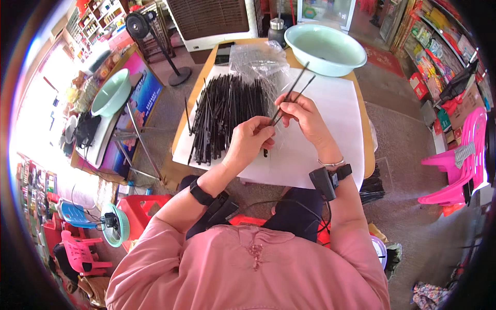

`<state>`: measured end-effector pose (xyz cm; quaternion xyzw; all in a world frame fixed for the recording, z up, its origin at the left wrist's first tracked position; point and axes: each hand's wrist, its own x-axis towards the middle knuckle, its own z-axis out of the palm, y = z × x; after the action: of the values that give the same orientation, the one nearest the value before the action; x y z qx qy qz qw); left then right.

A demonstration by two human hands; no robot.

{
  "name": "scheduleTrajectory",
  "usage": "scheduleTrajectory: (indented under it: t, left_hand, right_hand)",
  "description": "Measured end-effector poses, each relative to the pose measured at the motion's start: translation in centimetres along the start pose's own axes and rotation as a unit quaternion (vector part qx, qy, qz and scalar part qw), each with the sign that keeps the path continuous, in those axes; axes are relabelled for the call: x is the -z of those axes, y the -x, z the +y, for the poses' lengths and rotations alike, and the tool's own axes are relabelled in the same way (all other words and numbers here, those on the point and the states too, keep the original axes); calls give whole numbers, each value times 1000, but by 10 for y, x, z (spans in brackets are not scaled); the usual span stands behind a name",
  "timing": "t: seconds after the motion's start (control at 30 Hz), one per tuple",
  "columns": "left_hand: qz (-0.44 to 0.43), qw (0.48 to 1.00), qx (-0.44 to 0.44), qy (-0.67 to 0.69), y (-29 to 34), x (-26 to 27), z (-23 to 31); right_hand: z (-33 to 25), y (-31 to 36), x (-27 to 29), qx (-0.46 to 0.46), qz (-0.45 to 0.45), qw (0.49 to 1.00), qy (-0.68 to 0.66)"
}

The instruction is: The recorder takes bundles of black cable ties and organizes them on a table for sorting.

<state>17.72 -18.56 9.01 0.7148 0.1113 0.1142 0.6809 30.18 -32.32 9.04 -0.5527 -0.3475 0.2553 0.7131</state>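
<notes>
Two thin black sticks [298, 79] rise at a slant between my hands, above the white sheet [330, 113] on the table. My left hand [250, 140] is closed around their lower ends. Higher up, the fingers of my right hand [305, 118] pinch the same sticks, whose upper tips spread slightly apart. A large heap of similar black sticks [227, 116] lies on the sheet, just beyond and left of my left hand. Clear plastic wrapping [258, 61] rests against the heap's far end.
A pale green basin [325, 51] stands at the table's far right, beside a dark flask [277, 33]. More black sticks [373, 186] lie low by the table's right side. A cable [289, 200] crosses my lap. Pink chairs [462, 160] stand at right.
</notes>
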Motion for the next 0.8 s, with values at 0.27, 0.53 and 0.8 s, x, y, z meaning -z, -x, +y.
scheduleTrajectory:
  t: [0.27,0.53,0.8]
  left_hand:
    - [84,993,-48,64,26,23,23]
    - [69,995,-10,71,58,34,6]
    - [38,997,-31,55,69,40,3]
  right_hand:
    - [-4,-3,12,-19,79,997,14]
    - [5,-3,8,-19,152,958,244]
    - [-21,21,-6,2,-145,881,450]
